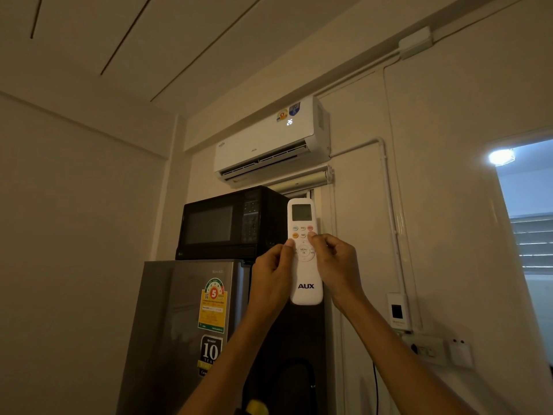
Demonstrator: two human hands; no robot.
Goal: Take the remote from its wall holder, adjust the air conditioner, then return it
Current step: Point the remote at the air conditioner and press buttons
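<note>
A white AUX remote (305, 283) stands upright in front of me, held from both sides. My left hand (273, 272) grips its left edge, thumb by the buttons. My right hand (336, 265) grips the right edge, its thumb resting on the coloured buttons under the small screen. The remote points up at the white air conditioner (269, 142) high on the wall; its flap is open and its display reads 26. A white wall holder (398, 310) with a dark slot hangs low on the right wall, with nothing in it.
A black microwave (227, 226) sits on a grey fridge (185, 324) just left of my hands. A dark tall speaker (299, 354) stands below the remote. Wall sockets (428, 350) and cable conduit run on the right wall. A lit doorway (526, 235) opens at far right.
</note>
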